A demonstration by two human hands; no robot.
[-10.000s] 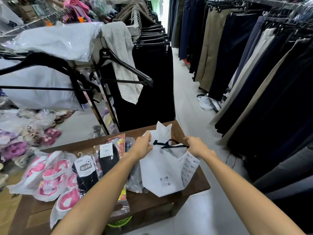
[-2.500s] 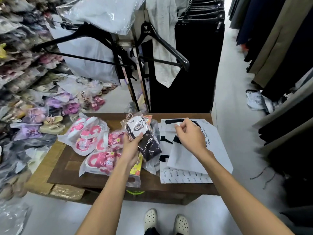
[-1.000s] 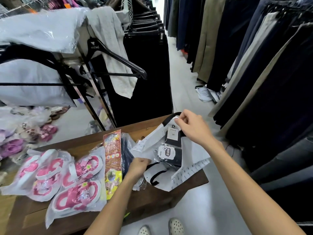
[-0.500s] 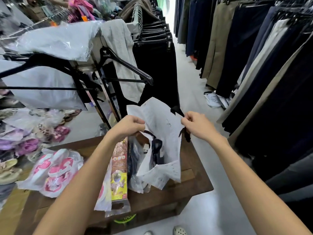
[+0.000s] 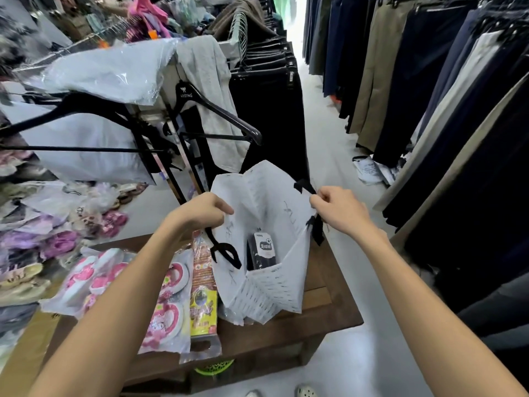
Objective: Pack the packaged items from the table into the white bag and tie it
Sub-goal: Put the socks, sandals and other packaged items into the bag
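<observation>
The white bag (image 5: 266,285) stands on the table (image 5: 329,316), mouth held wide, with one pack of black socks (image 5: 262,250) inside. The left hand (image 5: 200,213) and right hand (image 5: 337,210) each pinch an opposite rim. Pink slippers (image 5: 160,308) and a yellow packet (image 5: 201,296) wait outside, perhaps more beneath; tying is not started.

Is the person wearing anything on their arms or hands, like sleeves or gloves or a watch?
No. Both arms are bare as far up as the picture shows, with no sleeves in view. The left hand and right hand have no gloves, and no watch, bracelet or ring shows. At the bottom edge you can just see pale clog shoes with little holes.
</observation>
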